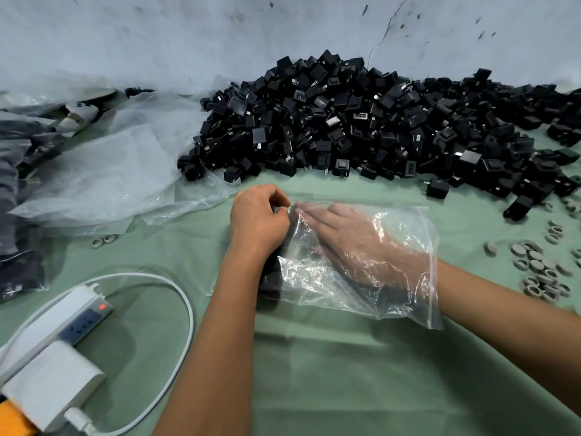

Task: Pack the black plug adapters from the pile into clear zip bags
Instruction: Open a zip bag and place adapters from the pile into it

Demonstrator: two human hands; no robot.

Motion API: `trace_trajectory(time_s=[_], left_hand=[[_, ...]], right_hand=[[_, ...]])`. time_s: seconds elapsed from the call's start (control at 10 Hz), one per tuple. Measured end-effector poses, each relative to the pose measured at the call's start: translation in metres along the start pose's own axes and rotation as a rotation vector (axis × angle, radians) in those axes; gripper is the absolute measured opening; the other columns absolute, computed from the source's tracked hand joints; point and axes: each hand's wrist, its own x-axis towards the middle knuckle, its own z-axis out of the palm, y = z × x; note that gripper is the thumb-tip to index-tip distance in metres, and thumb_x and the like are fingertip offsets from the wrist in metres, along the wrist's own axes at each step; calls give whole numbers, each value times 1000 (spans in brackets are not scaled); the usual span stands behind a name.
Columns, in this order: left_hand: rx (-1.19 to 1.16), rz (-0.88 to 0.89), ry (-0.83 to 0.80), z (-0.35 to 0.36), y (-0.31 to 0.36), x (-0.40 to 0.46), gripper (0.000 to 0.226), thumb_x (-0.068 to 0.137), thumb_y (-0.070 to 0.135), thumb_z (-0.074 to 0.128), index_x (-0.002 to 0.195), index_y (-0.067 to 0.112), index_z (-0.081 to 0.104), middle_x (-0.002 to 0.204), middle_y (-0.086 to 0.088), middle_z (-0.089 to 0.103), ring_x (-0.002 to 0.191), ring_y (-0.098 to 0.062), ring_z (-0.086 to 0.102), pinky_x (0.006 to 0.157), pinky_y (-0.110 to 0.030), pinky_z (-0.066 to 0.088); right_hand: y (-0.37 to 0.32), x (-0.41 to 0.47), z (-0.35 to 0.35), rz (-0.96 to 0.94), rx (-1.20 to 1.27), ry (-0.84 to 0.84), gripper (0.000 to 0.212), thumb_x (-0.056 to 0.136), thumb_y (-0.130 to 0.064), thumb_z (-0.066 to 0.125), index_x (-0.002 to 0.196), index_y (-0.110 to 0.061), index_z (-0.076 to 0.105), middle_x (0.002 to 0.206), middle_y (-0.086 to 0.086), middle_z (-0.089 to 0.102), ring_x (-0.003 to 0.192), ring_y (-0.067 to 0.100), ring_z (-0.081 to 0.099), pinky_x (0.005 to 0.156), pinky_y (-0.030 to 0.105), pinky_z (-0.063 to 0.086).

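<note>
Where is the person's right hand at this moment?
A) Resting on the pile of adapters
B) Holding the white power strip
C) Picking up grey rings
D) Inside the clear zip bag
D: the right hand shows through the plastic of the clear zip bag, fingers straight, while the left hand pinches the bag's far left corner.

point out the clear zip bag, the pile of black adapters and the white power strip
clear zip bag point(405, 297), head view, on its crinkled lower part near the wrist
pile of black adapters point(361, 121), head view, on the middle of the heap
white power strip point(67, 320), head view, on its top face beside the sockets
</note>
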Motion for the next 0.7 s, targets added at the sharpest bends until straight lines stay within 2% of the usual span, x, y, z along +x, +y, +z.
trace_trajectory(time_s=[0.1, 0.2, 0.3, 0.4, 0.5, 0.6, 0.7], left_hand=[[-14, 2, 8, 0, 0, -1, 16, 89, 8, 69, 86, 23, 72, 92, 6, 70, 93, -17, 65, 88, -39, 56], [-51, -17, 20, 0, -1, -1, 18, 88, 7, 69, 85, 24, 72, 87, 9, 70, 85, -10, 66, 83, -31, 56], [-73, -29, 20, 0, -1, 0, 21, 88, 4, 67, 86, 24, 72, 88, 10, 70, 86, -9, 66, 83, -28, 55], [-133, -51, 24, -2, -2, 0, 26, 90, -1, 62, 89, 22, 73, 91, 8, 72, 90, -11, 67, 85, -29, 55], [-211, -109, 41, -4, -4, 3, 33, 91, -6, 55, 88, 23, 71, 91, 6, 71, 89, -13, 68, 80, -31, 57], [-310, -175, 39, -6, -6, 4, 40, 90, -12, 48, 87, 23, 68, 93, 4, 71, 91, -17, 70, 75, -36, 60], [-341, -194, 66, -8, -8, 4, 42, 87, -14, 45, 88, 21, 68, 94, 4, 71, 93, -12, 69, 78, -30, 60]], right_hand=[[10, 15, 8, 44, -27, -158, 61, 103, -28, 27, 155, -27, -5, 169, 6, 25, 145, 18, 35, 122, 32, 22], [22, 33, 24, 136, 276, -195, 54, 111, -34, 34, 161, -26, 16, 159, 5, 41, 144, 11, 40, 126, 41, 24], [31, 22, 29, -19, 27, -181, 55, 112, -33, 34, 151, -35, -4, 165, -14, -2, 157, 6, 7, 128, 31, 11], [34, 11, 27, -59, 104, -114, 56, 108, -30, 39, 145, -35, -3, 170, -4, 13, 157, 12, 15, 128, 34, 15], [26, 19, 23, -34, 66, -119, 68, 103, -7, 54, 148, -25, 5, 167, 11, 27, 153, 27, 32, 123, 46, 31], [25, 23, 21, -2, 0, -166, 82, 99, -7, 58, 149, -28, -4, 171, 3, 20, 155, 21, 22, 123, 38, 22], [23, 18, 18, 0, 68, -176, 72, 101, -22, 45, 156, -26, -1, 172, -1, 7, 158, 15, 11, 124, 26, 3]])
